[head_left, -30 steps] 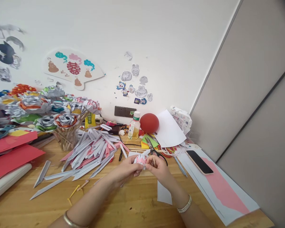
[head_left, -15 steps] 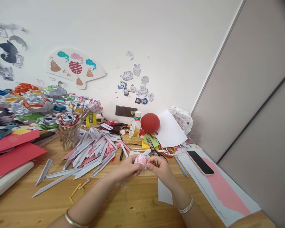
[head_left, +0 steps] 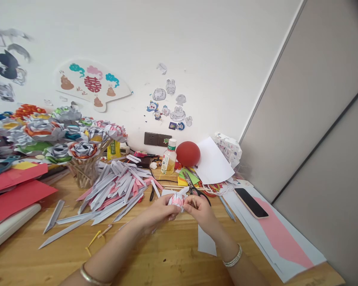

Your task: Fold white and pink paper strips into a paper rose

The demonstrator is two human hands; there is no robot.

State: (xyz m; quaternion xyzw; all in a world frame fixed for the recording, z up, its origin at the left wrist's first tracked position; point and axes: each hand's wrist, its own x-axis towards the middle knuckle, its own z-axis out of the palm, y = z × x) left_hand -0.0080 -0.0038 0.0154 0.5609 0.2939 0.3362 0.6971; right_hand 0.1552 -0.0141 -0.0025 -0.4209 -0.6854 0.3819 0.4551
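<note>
A small pink and white folded-paper flower (head_left: pixel 177 200) is held above the wooden table between my two hands. My left hand (head_left: pixel 163 209) wraps round its left side, with the thumb across the front. My right hand (head_left: pixel 198 209) pinches the flower's lower right edge between thumb and fingertips. Just behind the hands lie black-handled scissors (head_left: pixel 193 188), their blades pointing away from me. To the left spreads a heap of folded white and pink paper strips (head_left: pixel 122 186).
Finished paper flowers stand in a clear cup (head_left: pixel 82 174) at the left. A drink bottle (head_left: pixel 168 159) and a red balloon (head_left: pixel 188 154) stand against the wall. A phone (head_left: pixel 251 202) rests on paper sheets (head_left: pixel 286 238) at the right. Red paper (head_left: pixel 18 198) lies far left.
The whole view has shifted very slightly. Both hands stay on the paper flower, and the right fingers have moved a little at its edge.
</note>
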